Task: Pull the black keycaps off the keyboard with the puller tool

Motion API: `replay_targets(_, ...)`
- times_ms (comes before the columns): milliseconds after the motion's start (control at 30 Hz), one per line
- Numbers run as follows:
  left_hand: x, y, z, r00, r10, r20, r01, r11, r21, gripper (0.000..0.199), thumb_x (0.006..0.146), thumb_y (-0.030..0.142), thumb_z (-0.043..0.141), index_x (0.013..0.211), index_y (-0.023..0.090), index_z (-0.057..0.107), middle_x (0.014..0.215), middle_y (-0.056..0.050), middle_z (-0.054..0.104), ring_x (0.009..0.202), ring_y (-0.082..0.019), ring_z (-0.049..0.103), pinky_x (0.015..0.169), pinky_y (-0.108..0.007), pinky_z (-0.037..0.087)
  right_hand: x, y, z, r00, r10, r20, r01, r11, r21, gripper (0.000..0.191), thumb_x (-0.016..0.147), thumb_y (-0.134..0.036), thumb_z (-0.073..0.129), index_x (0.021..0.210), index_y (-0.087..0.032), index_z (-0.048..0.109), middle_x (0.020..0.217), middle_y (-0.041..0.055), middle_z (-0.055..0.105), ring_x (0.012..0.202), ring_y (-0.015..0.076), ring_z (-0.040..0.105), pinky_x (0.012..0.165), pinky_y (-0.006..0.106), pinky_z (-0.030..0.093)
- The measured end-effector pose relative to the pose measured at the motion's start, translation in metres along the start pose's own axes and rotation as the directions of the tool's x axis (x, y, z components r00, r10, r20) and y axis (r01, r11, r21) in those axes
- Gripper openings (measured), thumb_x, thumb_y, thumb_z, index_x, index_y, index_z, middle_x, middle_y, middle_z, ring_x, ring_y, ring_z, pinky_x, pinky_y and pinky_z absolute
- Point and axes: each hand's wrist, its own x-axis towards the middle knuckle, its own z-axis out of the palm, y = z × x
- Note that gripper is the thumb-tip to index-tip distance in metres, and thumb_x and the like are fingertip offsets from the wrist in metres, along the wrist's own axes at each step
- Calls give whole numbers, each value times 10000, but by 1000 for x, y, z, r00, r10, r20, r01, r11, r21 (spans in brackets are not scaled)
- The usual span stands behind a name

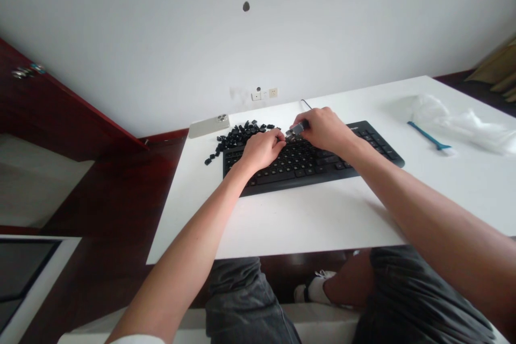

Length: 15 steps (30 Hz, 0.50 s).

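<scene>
A black computer keyboard lies on the white table, many of its key positions bare of caps. My right hand is over its upper middle, closed around a small grey-and-black hand tool whose tip points left. My left hand rests over the keyboard's left half, fingers curled together close to the tool's tip. Whatever those fingers pinch, if anything, is hidden. Loose black keycaps are heaped behind and left of the keyboard.
Behind the keycaps lies a pale phone, camera side up. On the right are a blue brush and a crumpled clear plastic bag. The white table ends just before my knees. A cable runs off behind the keyboard toward the wall.
</scene>
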Motion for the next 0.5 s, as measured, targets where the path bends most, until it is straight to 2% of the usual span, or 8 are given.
replay_targets(167,0,0,0,1000,-10,-6,9,1000,-20,92,1007,319,683,1032,238,719,749,-5,707,758,-208,688,678,-309,401,4,12,7,998,-59,38,54,991,126,265,814,-126,615,945,-226,822,830,57,773,803,240,684,754,331,438)
replay_targets(267,0,-2,1,1000,3,-9,-4,999,-54,177,969,395,750,1048,240,720,740,12,698,719,-187,661,675,-302,402,8,21,8,996,-54,78,35,974,223,181,832,-193,654,909,-229,814,792,31,761,768,211,668,731,314,441)
replay_targets(400,0,-3,4,999,-7,-33,5,998,-55,107,999,345,711,1021,242,732,750,12,705,709,-175,651,674,-300,397,19,29,6,976,-48,210,-35,926,377,152,875,-274,662,877,-225,805,742,3,740,702,173,636,690,292,451)
replay_targets(500,0,-1,5,999,-18,-42,15,997,-72,97,1002,332,704,1023,241,732,751,14,708,695,-169,639,657,-296,384,34,26,0,935,-68,349,-85,911,404,115,860,-237,686,827,-224,795,653,-10,685,610,147,583,644,290,438)
